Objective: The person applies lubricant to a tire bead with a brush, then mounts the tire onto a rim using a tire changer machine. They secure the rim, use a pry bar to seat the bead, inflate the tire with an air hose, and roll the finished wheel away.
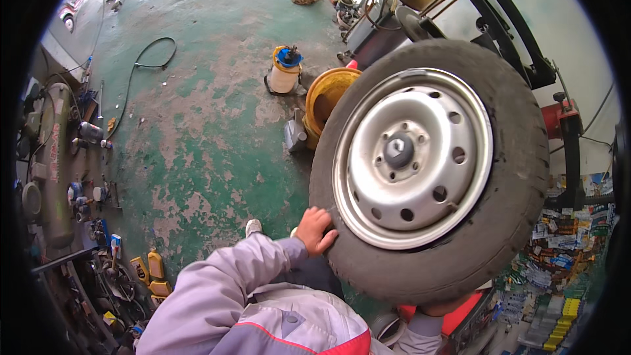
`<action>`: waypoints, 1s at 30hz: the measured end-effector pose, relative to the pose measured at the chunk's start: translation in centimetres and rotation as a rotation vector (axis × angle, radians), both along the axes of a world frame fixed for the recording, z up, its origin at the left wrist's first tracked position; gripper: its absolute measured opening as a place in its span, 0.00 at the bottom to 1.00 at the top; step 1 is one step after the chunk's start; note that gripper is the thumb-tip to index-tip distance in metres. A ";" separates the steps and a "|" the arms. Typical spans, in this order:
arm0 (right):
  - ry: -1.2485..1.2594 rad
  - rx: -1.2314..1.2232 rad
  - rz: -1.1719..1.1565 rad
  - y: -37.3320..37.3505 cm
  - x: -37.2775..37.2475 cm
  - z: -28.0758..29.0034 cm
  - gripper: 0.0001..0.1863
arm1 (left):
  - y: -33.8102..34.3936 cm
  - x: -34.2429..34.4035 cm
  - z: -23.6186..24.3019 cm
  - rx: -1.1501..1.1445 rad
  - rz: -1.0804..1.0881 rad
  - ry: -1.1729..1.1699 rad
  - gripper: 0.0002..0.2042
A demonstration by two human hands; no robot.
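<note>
A large car wheel (420,151), a black tyre on a silver steel rim with round holes and a dark centre cap, fills the right of the view, its outer face turned up toward me. My left hand (317,230) grips the tyre's left edge, fingers curled at the tread and thumb against the sidewall. At the lower edge of the tyre, my right hand (445,306) presses against the tread from below; its fingers are mostly hidden. Whatever lies beneath the wheel is largely covered.
Beyond the wheel stand a yellow bucket (325,102), a white container with a blue top (285,71) and a grey jug (295,133). A black machine arm (503,20) rises at right. Tools and a long cylinder (58,164) line the left. A cable (137,66) lies on the green floor.
</note>
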State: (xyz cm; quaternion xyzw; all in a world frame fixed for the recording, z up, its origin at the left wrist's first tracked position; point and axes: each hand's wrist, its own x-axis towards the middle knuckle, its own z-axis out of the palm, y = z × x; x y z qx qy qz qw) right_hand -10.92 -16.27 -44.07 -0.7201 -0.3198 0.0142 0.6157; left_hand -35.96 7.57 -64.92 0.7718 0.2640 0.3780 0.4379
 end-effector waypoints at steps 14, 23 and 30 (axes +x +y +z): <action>-0.294 -1.407 0.717 25.8 -9.7 -24.4 0.50 | -12.0 -11.3 -15.1 -0.796 1.158 0.227 0.19; -0.206 -1.134 1.825 28.0 -37.5 -38.6 0.50 | -13.9 -39.8 -23.4 -1.014 1.755 -1.363 0.23; -0.072 -1.028 1.549 28.5 -45.7 -41.1 0.45 | -3.1 -39.4 -26.5 -0.681 1.992 -0.223 0.17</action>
